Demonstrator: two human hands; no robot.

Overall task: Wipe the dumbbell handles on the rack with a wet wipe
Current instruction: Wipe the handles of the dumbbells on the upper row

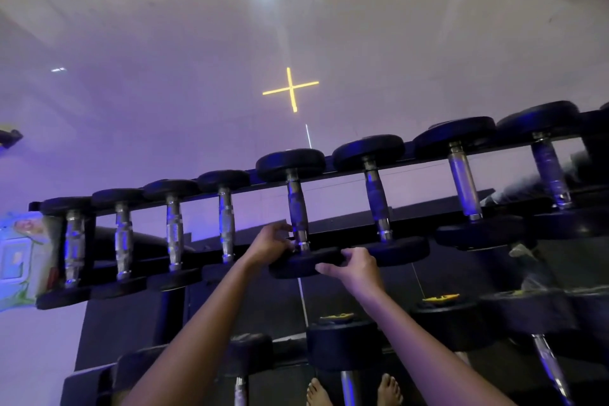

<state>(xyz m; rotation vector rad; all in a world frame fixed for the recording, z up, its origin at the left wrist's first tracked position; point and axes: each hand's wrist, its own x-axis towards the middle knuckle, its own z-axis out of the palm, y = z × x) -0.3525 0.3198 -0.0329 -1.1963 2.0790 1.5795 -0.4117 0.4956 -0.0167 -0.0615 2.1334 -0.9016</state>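
Several black dumbbells with chrome handles lie in a row on the top tier of a black rack (428, 160). My left hand (272, 242) is curled at the near end of the middle dumbbell's handle (296, 208), fingers against the metal collar. My right hand (354, 269) grips the near rubber head (303, 265) of that same dumbbell from the right. No wipe shows in either hand. A wet wipe pack (21, 260) with a green and blue print sits at the rack's left end.
A lower tier holds larger dumbbells (341, 344) with yellow-marked heads. My bare feet (352, 391) stand on the dark mat below. Glossy pale floor stretches beyond the rack, with a yellow cross mark (290, 89) and gym gear at the far corners.
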